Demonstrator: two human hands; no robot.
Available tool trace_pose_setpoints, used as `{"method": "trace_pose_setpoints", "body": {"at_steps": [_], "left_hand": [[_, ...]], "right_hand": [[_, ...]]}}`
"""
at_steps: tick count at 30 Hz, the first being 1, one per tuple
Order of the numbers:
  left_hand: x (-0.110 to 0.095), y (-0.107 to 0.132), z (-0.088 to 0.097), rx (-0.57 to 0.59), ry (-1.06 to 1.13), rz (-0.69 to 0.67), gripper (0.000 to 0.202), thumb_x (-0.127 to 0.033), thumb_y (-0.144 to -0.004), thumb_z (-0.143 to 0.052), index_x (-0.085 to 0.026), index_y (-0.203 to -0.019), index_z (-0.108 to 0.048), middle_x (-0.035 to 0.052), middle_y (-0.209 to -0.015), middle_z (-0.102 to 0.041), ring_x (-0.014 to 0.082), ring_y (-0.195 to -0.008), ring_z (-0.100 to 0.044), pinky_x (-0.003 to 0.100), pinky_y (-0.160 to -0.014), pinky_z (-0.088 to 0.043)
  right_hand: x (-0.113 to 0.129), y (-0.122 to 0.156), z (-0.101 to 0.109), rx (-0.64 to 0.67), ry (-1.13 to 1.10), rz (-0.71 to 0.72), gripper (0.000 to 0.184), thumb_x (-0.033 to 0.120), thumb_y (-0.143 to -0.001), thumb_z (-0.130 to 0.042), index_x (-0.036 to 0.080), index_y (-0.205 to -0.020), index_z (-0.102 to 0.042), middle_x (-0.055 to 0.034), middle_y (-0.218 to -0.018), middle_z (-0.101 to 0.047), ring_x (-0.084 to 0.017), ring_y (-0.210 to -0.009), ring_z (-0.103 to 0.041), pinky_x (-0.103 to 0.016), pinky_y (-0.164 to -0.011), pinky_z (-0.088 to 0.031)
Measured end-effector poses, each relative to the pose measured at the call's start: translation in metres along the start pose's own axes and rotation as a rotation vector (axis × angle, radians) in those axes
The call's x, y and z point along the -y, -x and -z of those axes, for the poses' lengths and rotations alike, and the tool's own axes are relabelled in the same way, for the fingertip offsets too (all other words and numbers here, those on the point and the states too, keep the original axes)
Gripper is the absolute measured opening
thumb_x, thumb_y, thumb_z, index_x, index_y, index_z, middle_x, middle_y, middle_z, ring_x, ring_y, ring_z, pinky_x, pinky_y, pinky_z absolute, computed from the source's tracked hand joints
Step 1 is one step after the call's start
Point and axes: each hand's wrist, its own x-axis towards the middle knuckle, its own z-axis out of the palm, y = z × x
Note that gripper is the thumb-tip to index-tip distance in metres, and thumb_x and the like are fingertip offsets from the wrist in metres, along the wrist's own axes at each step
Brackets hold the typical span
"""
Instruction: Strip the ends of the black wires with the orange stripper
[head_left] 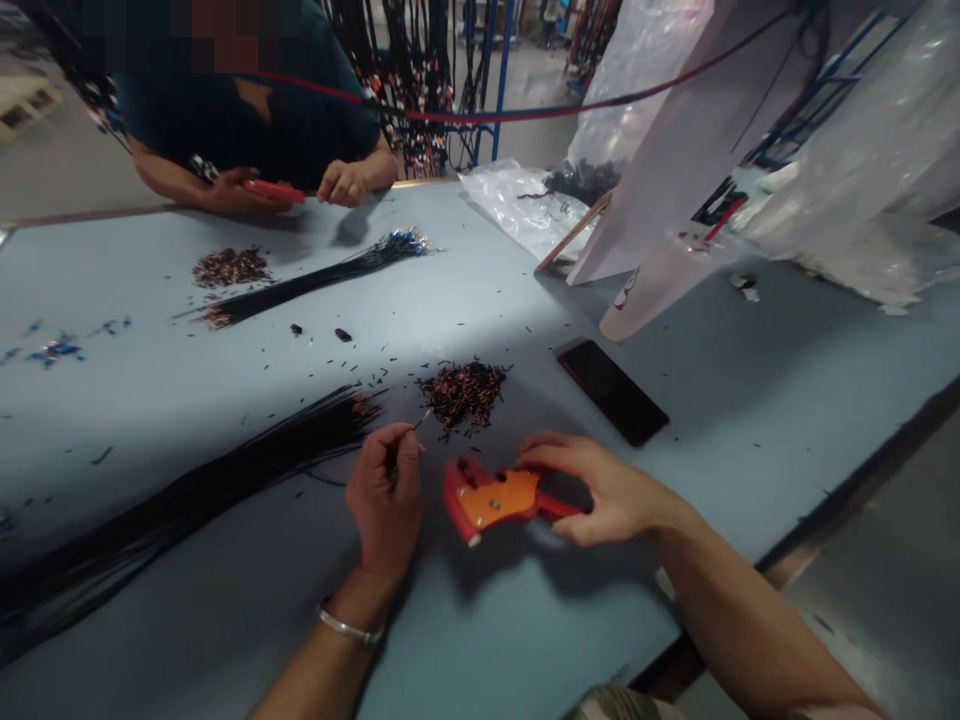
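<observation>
My left hand [388, 492] is closed in a pinch on a thin black wire [417, 424], its stripped tip pointing toward a pile of small copper-coloured terminals [463, 391]. My right hand [600, 488] grips the handles of a red and orange crimping tool [491, 497], held just above the table with its jaw facing my left hand. A long bundle of black wires [225, 480] lies on the blue table [225, 620] to the left of my left hand.
A black phone [613, 391] lies right of the terminal pile. Across the table a person holds a red tool [273, 189], with another wire bundle [315, 280] and terminal pile [229, 266] before them. Plastic bags [525, 205] sit at the far right.
</observation>
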Motion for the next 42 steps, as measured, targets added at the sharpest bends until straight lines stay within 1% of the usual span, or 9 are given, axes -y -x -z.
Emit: {"method": "trace_pose_setpoints", "body": {"at_steps": [3,6,10,13,19,23,28,33,42], "left_hand": [[0.000,0.000,-0.001,0.023,0.020,0.006,0.014,-0.030,-0.088,-0.054,-0.018,-0.089,-0.063,-0.0018,-0.070,-0.064,0.0110,-0.063,-0.059,0.022,-0.063,-0.046],[-0.001,0.001,-0.001,0.037,0.002,-0.003,0.015,-0.030,-0.088,-0.054,-0.018,-0.087,-0.063,-0.0018,-0.070,-0.063,0.0106,-0.063,-0.058,0.021,-0.062,-0.045],[-0.004,0.001,-0.001,0.042,-0.007,0.009,0.017,-0.031,-0.087,-0.054,-0.017,-0.086,-0.063,-0.0020,-0.070,-0.063,0.0107,-0.064,-0.058,0.021,-0.064,-0.046],[-0.007,0.001,0.000,0.070,0.002,0.002,0.017,-0.031,-0.087,-0.054,-0.018,-0.085,-0.064,-0.0024,-0.069,-0.062,0.0103,-0.062,-0.057,0.020,-0.062,-0.045],[-0.009,0.002,0.001,0.114,0.012,-0.043,0.017,-0.031,-0.086,-0.054,-0.018,-0.082,-0.064,-0.0024,-0.069,-0.063,0.0094,-0.059,-0.054,0.019,-0.058,-0.043],[-0.008,0.002,0.000,0.103,0.003,-0.010,0.019,-0.033,-0.086,-0.055,-0.017,-0.082,-0.065,-0.0026,-0.067,-0.062,0.0090,-0.057,-0.052,0.019,-0.057,-0.042],[-0.007,0.002,-0.001,0.079,0.020,0.023,0.018,-0.033,-0.085,-0.055,-0.017,-0.082,-0.064,-0.0031,-0.065,-0.060,0.0088,-0.056,-0.051,0.019,-0.057,-0.041],[-0.006,0.002,-0.001,0.082,0.047,0.079,0.021,-0.035,-0.086,-0.055,-0.017,-0.082,-0.063,-0.0036,-0.063,-0.058,0.0093,-0.056,-0.051,0.019,-0.056,-0.041],[-0.010,0.002,0.000,0.080,-0.018,0.029,0.019,-0.033,-0.084,-0.056,-0.017,-0.077,-0.064,-0.0036,-0.060,-0.058,0.0086,-0.051,-0.048,0.018,-0.052,-0.039]], "right_hand": [[-0.006,-0.001,-0.001,-0.078,-0.531,-0.051,0.047,0.034,-0.066,-0.069,0.017,-0.110,-0.064,-0.0098,-0.109,-0.062,-0.025,-0.098,-0.059,-0.039,-0.085,-0.049],[-0.010,-0.005,-0.020,-0.065,-1.080,-0.138,0.048,0.038,-0.068,-0.065,0.014,-0.109,-0.063,-0.0117,-0.101,-0.064,-0.024,-0.086,-0.062,-0.041,-0.077,-0.054],[-0.011,-0.012,-0.042,-0.060,-1.375,-0.228,0.049,0.022,-0.064,-0.067,0.015,-0.112,-0.059,-0.0092,-0.100,-0.063,-0.021,-0.086,-0.063,-0.041,-0.076,-0.057],[-0.010,-0.013,-0.046,-0.059,-1.406,-0.228,0.047,0.015,-0.064,-0.065,0.016,-0.111,-0.058,-0.0069,-0.100,-0.064,-0.019,-0.089,-0.064,-0.040,-0.080,-0.056],[-0.012,-0.012,-0.049,0.025,-1.291,-0.132,0.048,0.021,-0.068,-0.070,0.016,-0.113,-0.056,-0.0089,-0.099,-0.064,-0.021,-0.083,-0.065,-0.038,-0.074,-0.055],[-0.014,-0.014,-0.049,-0.023,-1.278,-0.119,0.044,0.023,-0.068,-0.069,0.016,-0.110,-0.058,-0.0082,-0.100,-0.064,-0.020,-0.083,-0.064,-0.036,-0.072,-0.055],[-0.013,-0.015,-0.044,-0.065,-1.117,-0.121,0.040,0.026,-0.068,-0.073,0.012,-0.103,-0.062,-0.0090,-0.091,-0.065,-0.018,-0.078,-0.063,-0.026,-0.061,-0.052],[-0.006,-0.013,-0.042,-0.010,-1.015,-0.157,0.045,0.035,-0.071,-0.076,0.011,-0.107,-0.062,-0.0089,-0.091,-0.064,-0.016,-0.077,-0.061,-0.023,-0.059,-0.050],[-0.003,-0.013,-0.042,-0.018,-1.055,-0.174,0.048,0.034,-0.070,-0.078,0.011,-0.108,-0.062,-0.0096,-0.095,-0.064,-0.016,-0.078,-0.062,-0.023,-0.058,-0.051]]}}
